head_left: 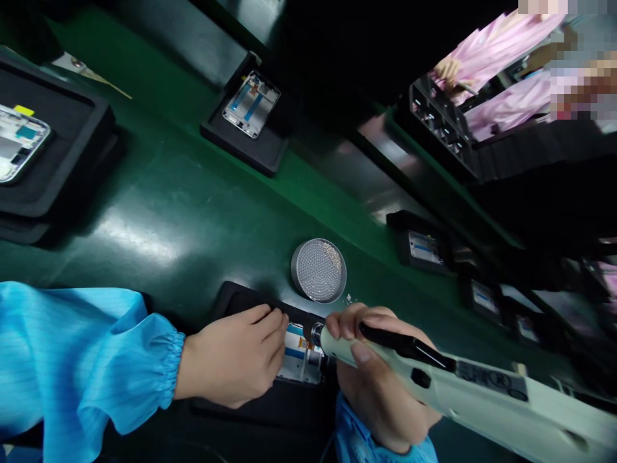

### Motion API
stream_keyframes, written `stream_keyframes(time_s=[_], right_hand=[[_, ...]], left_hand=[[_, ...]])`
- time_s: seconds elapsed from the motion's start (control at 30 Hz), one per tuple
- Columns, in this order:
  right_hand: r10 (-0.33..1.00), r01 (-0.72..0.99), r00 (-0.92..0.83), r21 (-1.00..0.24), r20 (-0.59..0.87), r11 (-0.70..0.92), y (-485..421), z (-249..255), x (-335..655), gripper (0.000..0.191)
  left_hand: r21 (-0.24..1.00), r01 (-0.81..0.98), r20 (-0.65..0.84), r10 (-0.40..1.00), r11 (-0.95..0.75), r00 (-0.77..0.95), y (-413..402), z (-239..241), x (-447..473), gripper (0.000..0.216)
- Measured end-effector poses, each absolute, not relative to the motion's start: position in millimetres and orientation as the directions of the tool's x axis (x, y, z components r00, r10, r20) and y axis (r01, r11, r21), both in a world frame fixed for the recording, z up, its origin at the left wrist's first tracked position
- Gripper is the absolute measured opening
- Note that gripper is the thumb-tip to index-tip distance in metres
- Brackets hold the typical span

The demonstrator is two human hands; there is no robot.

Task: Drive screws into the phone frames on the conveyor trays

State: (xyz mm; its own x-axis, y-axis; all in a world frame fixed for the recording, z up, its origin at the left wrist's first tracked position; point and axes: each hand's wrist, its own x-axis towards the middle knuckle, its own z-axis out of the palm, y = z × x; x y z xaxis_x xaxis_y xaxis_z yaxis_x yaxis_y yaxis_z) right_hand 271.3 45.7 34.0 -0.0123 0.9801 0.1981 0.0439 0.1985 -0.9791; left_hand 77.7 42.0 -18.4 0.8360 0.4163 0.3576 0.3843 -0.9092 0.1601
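My right hand (380, 366) is wrapped round a pale green electric screwdriver (463, 389) with a black lever along its top. Its metal nose points at an opened phone (301, 360), over the upper right part of the phone's inside. The bit's tip is too hard to make out. Blue strips and an orange flex cable show inside the phone, which lies in a black foam tray (236, 296). My left hand (241, 357) is closed over the phone's left end, fingers bent and together, hiding that end. Just beyond stands a round grey screw dish (318, 270) with small screws in it.
A few loose screws (349, 299) lie beside the dish on the green bench (193, 193). Black trays with opened phones (253, 106) stand further back, at far left (19, 145) and at right (424, 247). People in pink sleeves (501, 45) work across the bench.
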Motion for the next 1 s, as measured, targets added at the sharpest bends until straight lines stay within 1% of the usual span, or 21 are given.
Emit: stream_keyframes(time_s=[0.13,0.27,0.5,0.8,0.9,1.0], right_hand=[[0.978,0.04,-0.01,-0.977,0.208,0.208,46,35,269,0.029],[0.98,0.038,0.008,-0.979,0.201,0.201,47,35,267,0.026],[0.975,-0.015,0.048,-0.976,0.215,0.216,50,34,261,0.02],[0.977,-0.01,0.036,-0.978,0.21,0.211,50,32,262,0.02],[0.975,-0.001,0.025,-0.975,0.222,0.222,49,32,263,0.025],[0.971,0.05,0.01,-0.97,0.239,0.238,46,31,266,0.036]], left_hand=[[0.171,0.383,0.367,0.42,-0.908,0.83,41,-19,78,0.048],[0.173,0.389,0.366,0.426,-0.905,0.827,42,-18,78,0.047],[0.159,0.387,0.332,0.418,-0.908,0.846,42,-17,78,0.048],[0.174,0.385,0.342,0.422,-0.906,0.84,42,-17,80,0.049],[0.166,0.39,0.339,0.424,-0.906,0.84,41,-16,79,0.048],[0.137,0.403,0.346,0.425,-0.905,0.837,36,-12,80,0.043]])
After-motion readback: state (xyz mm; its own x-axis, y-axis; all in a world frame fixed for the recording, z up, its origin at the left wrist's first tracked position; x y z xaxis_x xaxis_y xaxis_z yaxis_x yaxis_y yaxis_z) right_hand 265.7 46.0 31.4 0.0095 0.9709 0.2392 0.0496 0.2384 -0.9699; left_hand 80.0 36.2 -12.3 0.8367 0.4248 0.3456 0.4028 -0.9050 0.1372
